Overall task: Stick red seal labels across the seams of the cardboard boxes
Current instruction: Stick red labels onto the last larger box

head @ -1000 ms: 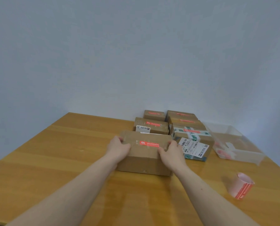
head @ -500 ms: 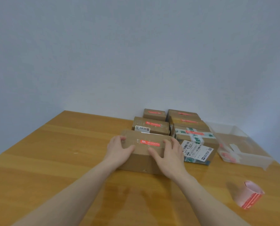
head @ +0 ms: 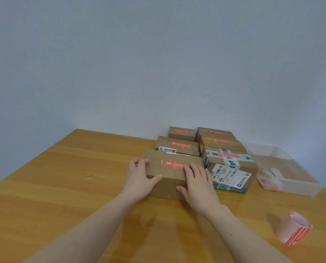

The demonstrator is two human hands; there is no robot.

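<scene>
The nearest cardboard box [head: 168, 184] lies on the wooden table [head: 67, 186] with a red seal label [head: 172, 164] across its top seam. My left hand [head: 139, 177] rests on the box's left end, fingers on the top and thumb spread on the front face. My right hand [head: 198, 184] lies flat on the right part of the top, its fingertips touching the label's right end, thumb on the front face. A roll of red seal labels [head: 295, 231] stands on the table at the right, apart from both hands.
Behind the front box stand several more labelled cardboard boxes [head: 178, 147], against the wall. One box [head: 231, 168] has green tape and a white shipping label. A clear plastic tray [head: 291, 179] with label scraps sits at the right.
My right hand left the box's right end and now lies on its top at the label. My left hand slid a little further onto the top. The box stays in place.
</scene>
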